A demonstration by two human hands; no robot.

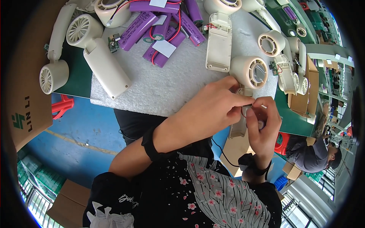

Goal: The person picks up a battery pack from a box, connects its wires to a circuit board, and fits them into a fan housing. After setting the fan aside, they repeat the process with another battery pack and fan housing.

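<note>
An off-white handheld fan with a round head (249, 72) hangs over the front right edge of the padded board, its open handle shell (237, 130) pointing down towards me. My left hand (213, 108) is closed at the top of that handle, index finger stretched to the right. Opposite it, my right hand (264, 127) is curled, its fingertips meeting my left index finger over the handle. A small round metallic end (261, 124) shows between the right fingers; the rest of that piece is hidden. Whatever small part the fingertips pinch is covered.
Purple battery cells (163, 55) with red wires lie piled on the white foam board (152, 87). Another fan (106, 68), a small green circuit board (113, 43) and an open fan shell (218, 47) lie around them. More fans and a cardboard box (310, 87) stand right. A person (313, 154) sits beyond.
</note>
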